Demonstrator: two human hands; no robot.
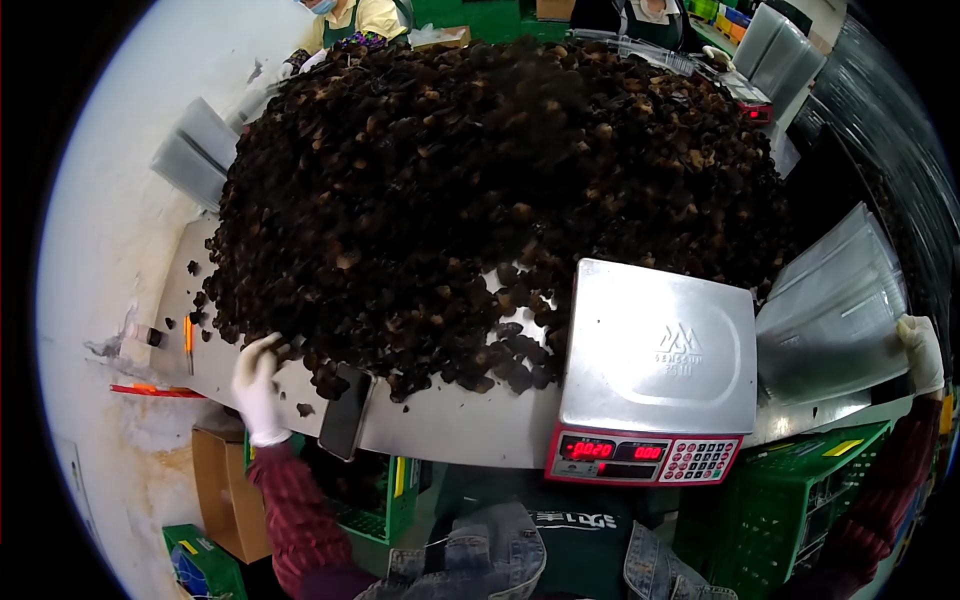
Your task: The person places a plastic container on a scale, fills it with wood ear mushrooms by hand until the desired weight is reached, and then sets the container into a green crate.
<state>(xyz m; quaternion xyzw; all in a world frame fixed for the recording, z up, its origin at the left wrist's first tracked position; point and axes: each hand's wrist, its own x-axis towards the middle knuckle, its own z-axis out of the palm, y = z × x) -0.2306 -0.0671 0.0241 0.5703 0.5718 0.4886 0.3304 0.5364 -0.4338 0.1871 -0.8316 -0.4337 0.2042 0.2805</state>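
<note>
My left hand (258,392), in a white glove, is at the near left edge of a big heap of dark brown, mushroom-like pieces (430,200). Its fingers are bent but apart, and I see nothing held in them. Beside it a dark smartphone (345,415) lies at the table's front edge. Far to the right, my gloved right hand (922,355) grips the outer edge of a stack of clear plastic boxes (835,315). Between my hands stands a scale (660,350) with a bare metal plate and red lit digits.
Green crates (780,500) stand below the table (470,430), and a cardboard box (228,490) is at lower left. More clear boxes (195,150) stand at far left. A person in a yellow top (375,18) is across the heap, with another person (655,20) farther right.
</note>
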